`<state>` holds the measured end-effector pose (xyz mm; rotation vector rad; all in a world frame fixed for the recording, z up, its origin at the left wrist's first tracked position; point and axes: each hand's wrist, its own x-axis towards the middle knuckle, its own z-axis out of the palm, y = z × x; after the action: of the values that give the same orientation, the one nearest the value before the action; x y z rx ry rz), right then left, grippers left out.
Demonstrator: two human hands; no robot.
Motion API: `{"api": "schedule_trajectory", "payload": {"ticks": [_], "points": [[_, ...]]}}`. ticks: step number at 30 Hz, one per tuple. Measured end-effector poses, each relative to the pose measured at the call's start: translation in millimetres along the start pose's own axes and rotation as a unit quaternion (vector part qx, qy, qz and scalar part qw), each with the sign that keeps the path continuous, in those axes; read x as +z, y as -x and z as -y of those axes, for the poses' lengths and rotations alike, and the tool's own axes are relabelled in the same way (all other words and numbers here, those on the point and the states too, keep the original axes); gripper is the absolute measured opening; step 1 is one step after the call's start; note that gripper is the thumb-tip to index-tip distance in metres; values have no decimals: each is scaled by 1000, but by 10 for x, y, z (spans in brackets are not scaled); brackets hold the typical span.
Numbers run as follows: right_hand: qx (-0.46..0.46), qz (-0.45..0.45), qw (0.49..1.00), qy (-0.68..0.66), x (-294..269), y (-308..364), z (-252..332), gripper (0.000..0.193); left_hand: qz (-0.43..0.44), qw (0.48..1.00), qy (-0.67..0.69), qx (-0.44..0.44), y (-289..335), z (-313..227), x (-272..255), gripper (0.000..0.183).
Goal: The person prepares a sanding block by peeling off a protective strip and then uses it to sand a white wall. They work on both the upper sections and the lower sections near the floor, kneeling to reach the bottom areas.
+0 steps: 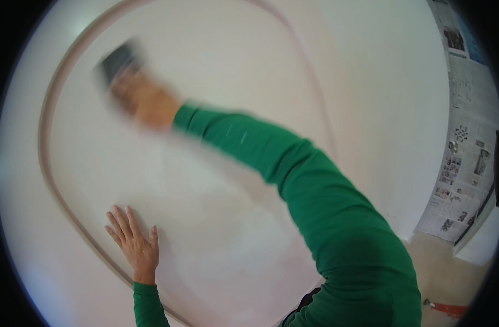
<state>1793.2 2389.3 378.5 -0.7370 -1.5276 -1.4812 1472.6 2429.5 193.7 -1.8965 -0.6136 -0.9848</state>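
White wall panel [222, 229], smooth and pale, ringed by a raised beige moulding [47, 141] — left hand [134, 242] flat against it, fingers spread. Upper left, right hand [143, 98] pressing a dark block [117, 61] to the surface — blurred.

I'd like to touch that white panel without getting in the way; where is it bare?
The white panel is bare between the right hand with its dark block and the flat left hand, and right of the green sleeve. Crowded around both hands.

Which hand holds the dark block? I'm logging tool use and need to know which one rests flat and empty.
The right hand, blurred, upper left, grips the dark block. The left hand lies flat, fingers spread, empty.
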Motion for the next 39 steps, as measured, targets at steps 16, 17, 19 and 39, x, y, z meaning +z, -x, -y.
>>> {"api": "schedule_trajectory", "payload": {"ticks": [16,17,19,39], "points": [[274,-81,948,137,-1267,2256,-1345,55,-107,987,-115,18,-362,249,370,79],[365,-77,919,126,-1496,2780,-1315,58,-109,983,-144,1,-140,542,308,80],[524,-58,839,138,-1673,4159,-956,58,-111,980,-162,-33,72,585,364,82],[599,-24,797,69,-1093,4540,1446,61,-39,991,-106,69,922,381,559,88]]}}
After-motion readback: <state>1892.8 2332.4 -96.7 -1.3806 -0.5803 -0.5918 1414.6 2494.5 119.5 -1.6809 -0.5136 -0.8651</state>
